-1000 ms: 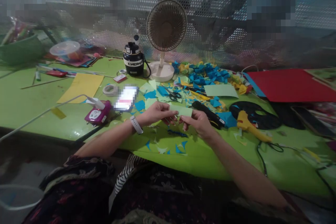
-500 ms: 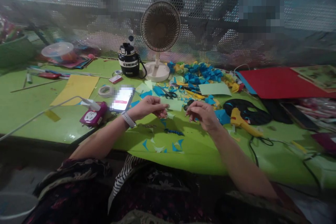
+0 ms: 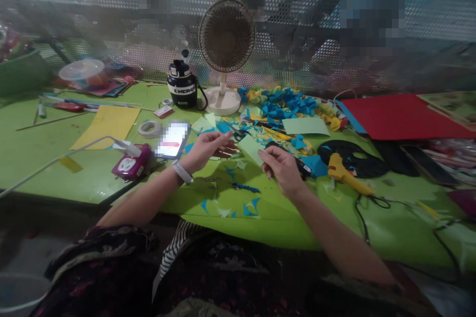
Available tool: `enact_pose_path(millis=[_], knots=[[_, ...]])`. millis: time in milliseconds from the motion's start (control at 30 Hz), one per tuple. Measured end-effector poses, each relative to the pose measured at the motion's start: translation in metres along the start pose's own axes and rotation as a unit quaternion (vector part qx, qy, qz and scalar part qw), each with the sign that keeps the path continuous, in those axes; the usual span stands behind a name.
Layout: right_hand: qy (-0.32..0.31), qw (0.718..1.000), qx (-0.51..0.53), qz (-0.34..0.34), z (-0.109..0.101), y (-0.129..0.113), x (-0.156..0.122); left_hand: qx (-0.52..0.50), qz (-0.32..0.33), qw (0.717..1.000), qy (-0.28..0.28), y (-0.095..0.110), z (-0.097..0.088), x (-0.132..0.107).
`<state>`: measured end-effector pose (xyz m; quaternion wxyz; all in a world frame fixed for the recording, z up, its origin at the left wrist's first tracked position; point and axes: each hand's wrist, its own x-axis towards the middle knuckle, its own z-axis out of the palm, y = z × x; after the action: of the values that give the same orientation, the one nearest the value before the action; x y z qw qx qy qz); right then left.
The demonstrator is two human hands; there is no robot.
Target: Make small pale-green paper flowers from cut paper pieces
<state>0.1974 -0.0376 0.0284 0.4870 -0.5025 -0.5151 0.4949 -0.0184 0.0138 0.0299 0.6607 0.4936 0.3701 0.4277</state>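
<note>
My right hand (image 3: 283,168) pinches a small light green paper piece (image 3: 251,148) by its near right corner. The paper slants up and left from the fingertips. My left hand (image 3: 214,147), with a pale watch strap at the wrist, hovers left of the paper; its fingers are stretched out and hold nothing. Just past its fingertips lie dark-handled scissors (image 3: 240,134) among blue, yellow and green paper scraps. A dark tool (image 3: 303,167), partly hidden by my right hand, lies behind it. Below the hands rest a blue twisted strip (image 3: 246,187) and several small paper offcuts (image 3: 224,212).
A fan (image 3: 227,37) and a black bottle (image 3: 182,86) stand at the back. Left are a phone (image 3: 174,139), a tape roll (image 3: 148,129), a purple power socket (image 3: 131,162) and yellow paper (image 3: 107,126). Right are a yellow glue gun (image 3: 347,173) with its cord and red sheets (image 3: 401,116).
My left hand has opened and its fingers now reach toward the scissors. My right hand now holds the light green paper, which has tilted from level to slanting.
</note>
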Motion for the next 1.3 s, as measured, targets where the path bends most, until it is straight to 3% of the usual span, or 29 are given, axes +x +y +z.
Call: enact_pose_path(millis=[100, 267, 333, 400, 433, 500, 567, 633, 700, 867, 1100, 1200, 1300], knots=[[-0.008, 1.0, 0.01, 0.012, 0.011, 0.003, -0.006, -0.029, -0.025, 0.998, -0.047, -0.013, 0.014, -0.005], [-0.112, 0.993, -0.032, 0.024, 0.019, 0.007, -0.011, -0.054, -0.014, 0.998, -0.026, -0.017, 0.015, -0.006], [-0.12, 0.991, -0.066, -0.012, 0.015, 0.007, -0.012, -0.055, -0.027, 0.998, -0.03, -0.013, 0.011, -0.005], [-0.064, 0.982, -0.137, -0.115, 0.008, 0.008, -0.012, -0.062, -0.035, 0.997, -0.033, -0.008, 0.009, -0.005], [-0.024, 0.964, -0.184, -0.189, 0.004, 0.008, -0.011, -0.065, -0.041, 0.996, -0.036, -0.006, 0.008, -0.006], [0.02, 0.902, -0.271, -0.335, -0.003, 0.008, -0.008, -0.065, -0.058, 0.995, -0.044, -0.005, 0.009, -0.007], [-0.007, 0.836, -0.331, -0.438, -0.007, 0.009, -0.006, -0.062, -0.076, 0.994, -0.051, -0.006, 0.01, -0.008], [-0.048, 0.793, -0.365, -0.486, -0.009, 0.01, -0.004, -0.065, -0.09, 0.992, -0.052, -0.008, 0.011, -0.008], [-0.066, 0.776, -0.381, -0.498, -0.01, 0.01, -0.003, -0.077, -0.103, 0.991, -0.048, -0.009, 0.012, -0.007], [-0.082, 0.771, -0.386, -0.5, -0.011, 0.012, -0.004, -0.113, -0.126, 0.985, -0.044, -0.008, 0.012, -0.005], [-0.04, 0.772, -0.358, -0.523, -0.011, 0.016, 0.0, -0.04, -0.075, 0.992, -0.09, -0.01, 0.013, -0.01], [-0.03, 0.796, -0.34, -0.5, -0.009, 0.016, 0.0, -0.017, -0.053, 0.994, -0.099, -0.013, 0.014, -0.009], [-0.027, 0.843, -0.295, -0.449, -0.005, 0.017, -0.003, -0.004, -0.022, 0.993, -0.115, -0.017, 0.015, -0.009]])
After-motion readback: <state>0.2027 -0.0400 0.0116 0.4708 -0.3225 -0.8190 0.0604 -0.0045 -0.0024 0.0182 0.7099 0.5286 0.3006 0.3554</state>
